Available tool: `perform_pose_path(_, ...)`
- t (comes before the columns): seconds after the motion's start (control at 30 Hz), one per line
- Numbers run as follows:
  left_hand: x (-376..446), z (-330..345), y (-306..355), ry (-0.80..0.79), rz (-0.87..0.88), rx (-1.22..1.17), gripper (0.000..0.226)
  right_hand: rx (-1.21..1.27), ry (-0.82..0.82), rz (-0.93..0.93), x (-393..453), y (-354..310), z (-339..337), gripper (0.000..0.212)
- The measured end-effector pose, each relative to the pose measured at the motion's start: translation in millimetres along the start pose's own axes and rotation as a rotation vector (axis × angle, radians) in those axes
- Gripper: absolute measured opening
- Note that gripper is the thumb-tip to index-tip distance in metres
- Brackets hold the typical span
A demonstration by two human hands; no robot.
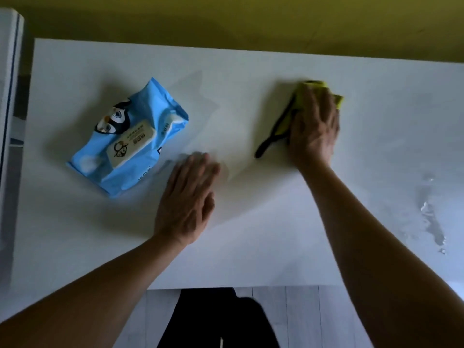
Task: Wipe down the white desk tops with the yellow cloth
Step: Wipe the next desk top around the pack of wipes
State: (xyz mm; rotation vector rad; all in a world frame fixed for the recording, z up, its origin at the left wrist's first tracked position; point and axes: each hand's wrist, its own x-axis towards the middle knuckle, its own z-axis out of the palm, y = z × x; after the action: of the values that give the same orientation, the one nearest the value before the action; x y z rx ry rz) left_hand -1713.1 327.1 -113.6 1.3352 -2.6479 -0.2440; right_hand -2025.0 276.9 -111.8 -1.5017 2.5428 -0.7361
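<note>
The white desk top (251,247) fills most of the head view. My right hand (313,124) presses flat on the yellow cloth (286,121), which has a dark edge trailing toward me at its left. The cloth is bunched under the palm, with yellow showing past the fingertips. My left hand (187,197) rests flat on the desk near the middle, fingers straight, holding nothing.
A blue pack of wet wipes (130,136) with a penguin picture lies on the desk just left of my left hand. Water streaks and drops (431,222) sit on the desk at the right. A yellow wall runs behind; a white unit (7,121) stands at the left.
</note>
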Motion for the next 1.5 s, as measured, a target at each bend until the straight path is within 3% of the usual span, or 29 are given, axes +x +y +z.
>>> perform_pose_path(0.13, 2.1, -0.1, -1.8, 0.007, 0.092, -0.006, 0.056, -0.041, 0.117, 0.274, 14.9, 13.3, -7.1, 0.057)
perform_pose_path(0.2, 1.4, -0.5, -1.1, 0.004, 0.077, -0.007, 0.055, -0.046, 0.130, 0.290, 16.8, -2.2, 1.5, 0.059)
perform_pose_path(0.47, 5.8, -2.9, 4.6, -0.039, 0.032, -0.002, 0.054, 0.101, -0.127, -0.403, -0.7, -155.9, 71.5, 0.052)
perform_pose_path(0.6, 24.8, -5.7, 23.6, -0.052, -0.016, -0.043, 0.052, 0.087, -0.244, -0.523, 16.8, -147.6, 73.9, 0.053)
perform_pose_path(0.67, 34.1, -3.3, 36.7, -0.059, -0.056, -0.056, 0.060, 0.098, -0.142, -0.399, 32.8, -116.1, 68.3, 0.054)
perform_pose_path(0.83, 38.0, 6.1, 49.9, -0.028, -0.136, -0.032, 0.064, 0.005, 0.125, 0.195, 78.4, -22.5, 28.4, 0.062)
perform_pose_path(0.93, 37.0, 7.8, 50.2, -0.007, -0.133, -0.015, 0.063, -0.005, 0.159, 0.354, 89.5, -27.5, 27.0, 0.062)
perform_pose_path(1.0, 37.2, 7.4, 52.2, -0.001, -0.133, -0.022, 0.063, -0.021, 0.072, 0.226, 93.2, -55.7, 40.2, 0.059)
perform_pose_path(1.13, 35.6, 7.9, 49.8, 0.016, -0.130, -0.010, 0.065, 0.055, -0.104, -0.258, 76.6, -146.0, 81.3, 0.053)
perform_pose_path(1.23, 34.8, 8.3, 48.1, 0.004, -0.127, 0.030, 0.068, 0.064, -0.186, -0.421, 59.5, -185.3, 93.1, 0.054)
perform_pose_path(1.33, 38.3, 8.6, 47.8, 0.024, -0.134, 0.004, 0.065, 0.076, -0.157, -0.465, 72.1, -150.7, 88.3, 0.055)
perform_pose_path(1.5, 37.2, 11.9, 49.3, 0.040, -0.135, 0.005, 0.064, -0.002, 0.042, -0.110, 101.4, -15.0, 33.8, 0.058)
